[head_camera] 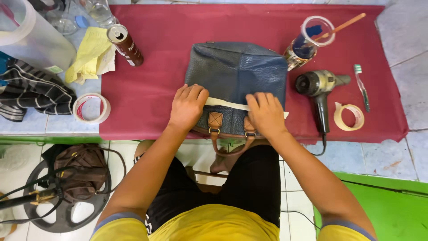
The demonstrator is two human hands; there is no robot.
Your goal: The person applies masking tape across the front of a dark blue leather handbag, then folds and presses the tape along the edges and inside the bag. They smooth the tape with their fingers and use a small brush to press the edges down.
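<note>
While both palms lie flat on the blue handbag [236, 71], the left hand [188, 107] presses down with fingers spread and unclenched on one end of a strip of pale masking tape [225, 104], and the right hand [266, 115] does the same on the other end, neither one gripping anything. That bag lies on its side on a dark red cloth [151, 89], its brown leather handle [229, 147] hanging over the near edge of the table just below both wrists. Beyond the left hand's knuckles and off to its outer side stands a brown spray can [126, 44], tilted, next to a crumpled yellow rag [91, 53]; further out from that hand, past the cloth's edge, a roll of tape [91, 108] rests on the pale tiled surface. Just outside the right hand lies a hair dryer [320, 87] (its cord drops off the near edge), with a second tape roll [349, 116] and a green toothbrush [362, 87] beyond it. Above the dryer a clear jar [307, 42] holds a wooden-handled brush [343, 26]. Open red cloth shows between the left hand and the can; the right hand has only a narrow gap before the dryer.
</note>
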